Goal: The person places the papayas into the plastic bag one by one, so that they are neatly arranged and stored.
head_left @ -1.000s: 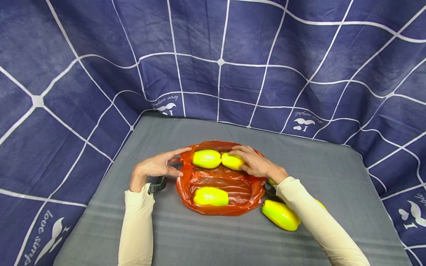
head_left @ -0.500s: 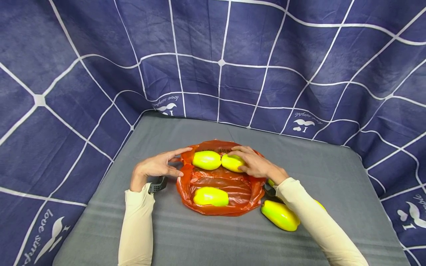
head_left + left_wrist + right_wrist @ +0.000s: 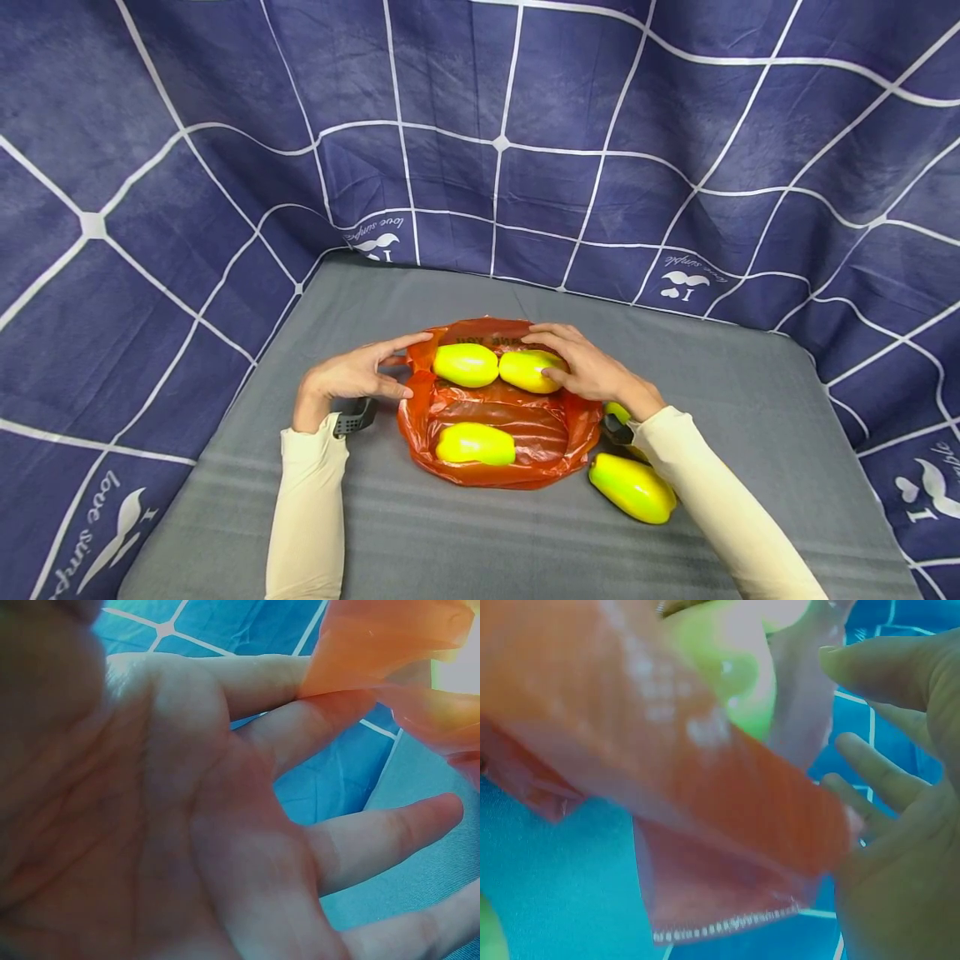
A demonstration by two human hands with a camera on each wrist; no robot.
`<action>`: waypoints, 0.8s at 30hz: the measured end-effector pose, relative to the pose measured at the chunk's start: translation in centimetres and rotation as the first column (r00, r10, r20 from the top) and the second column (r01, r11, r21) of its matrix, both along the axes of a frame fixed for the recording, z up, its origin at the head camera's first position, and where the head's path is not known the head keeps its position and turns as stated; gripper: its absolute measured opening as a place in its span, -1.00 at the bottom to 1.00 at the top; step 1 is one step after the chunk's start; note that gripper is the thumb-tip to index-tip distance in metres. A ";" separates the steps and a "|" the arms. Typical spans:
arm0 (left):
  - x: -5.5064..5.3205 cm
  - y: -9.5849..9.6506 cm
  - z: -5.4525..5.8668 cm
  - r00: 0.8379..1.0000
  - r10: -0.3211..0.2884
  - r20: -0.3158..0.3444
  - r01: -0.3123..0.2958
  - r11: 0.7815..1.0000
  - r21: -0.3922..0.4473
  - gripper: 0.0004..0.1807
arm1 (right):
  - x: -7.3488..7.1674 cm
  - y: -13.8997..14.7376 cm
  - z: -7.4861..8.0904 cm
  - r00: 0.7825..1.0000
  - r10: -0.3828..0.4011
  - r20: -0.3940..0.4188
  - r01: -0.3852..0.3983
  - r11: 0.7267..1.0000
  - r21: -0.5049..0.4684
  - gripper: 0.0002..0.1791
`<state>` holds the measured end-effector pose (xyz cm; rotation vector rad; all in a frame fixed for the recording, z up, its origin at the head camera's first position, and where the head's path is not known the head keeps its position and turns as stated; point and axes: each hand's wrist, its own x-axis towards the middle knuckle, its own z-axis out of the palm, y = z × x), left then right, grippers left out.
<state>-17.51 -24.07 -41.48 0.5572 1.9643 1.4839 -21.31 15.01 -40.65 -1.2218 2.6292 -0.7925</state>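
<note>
A red plastic bag (image 3: 491, 412) lies open on the grey surface with three yellow-green oblong fruits in it. Two sit end to end at the far side, a left fruit (image 3: 466, 365) and a right fruit (image 3: 530, 371); a near fruit (image 3: 476, 443) rests at the front. My left hand (image 3: 356, 372) has its fingers spread at the bag's left rim, and in the left wrist view the bag (image 3: 375, 645) touches its straight fingers. By the right far fruit is my right hand (image 3: 588, 365), fingers extended, thumb overlapping the fruit's end. The right wrist view shows nothing gripped in its fingers.
Another yellow-green fruit (image 3: 633, 489) lies on the grey cloth surface (image 3: 465, 542) right of the bag. One more fruit (image 3: 618, 414) is partly hidden under the right wrist. A blue curtain (image 3: 435, 183) with white lines stands behind and at both sides.
My right hand has drawn slightly right, off the right far fruit, so more of that fruit shows. The left hand and the bag stay nearly still.
</note>
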 end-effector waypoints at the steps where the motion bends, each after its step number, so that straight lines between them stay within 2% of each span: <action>1: 0.0 0.0 0.0 1.000 -0.001 0.000 0.001 1.000 0.004 0.00 | 0.1 0.2 0.1 1.000 -0.005 -0.005 0.005 1.000 -0.008 -0.42; 6: -0.1 0.0 0.0 1.000 -0.008 0.005 0.008 1.000 0.014 0.01 | 0.4 1.3 0.5 0.999 -0.022 -0.030 0.021 0.999 -0.037 -0.43; 15: -0.1 0.0 0.0 1.000 -0.010 0.003 0.010 1.000 0.005 0.01 | 1.1 3.0 0.9 0.997 -0.082 -0.003 0.082 0.996 -0.032 -0.42; 24: -0.2 0.1 -0.1 1.000 -0.015 0.002 0.015 1.000 0.016 0.00 | 2.0 5.1 1.4 0.991 -0.130 -0.021 0.128 0.989 -0.068 -0.43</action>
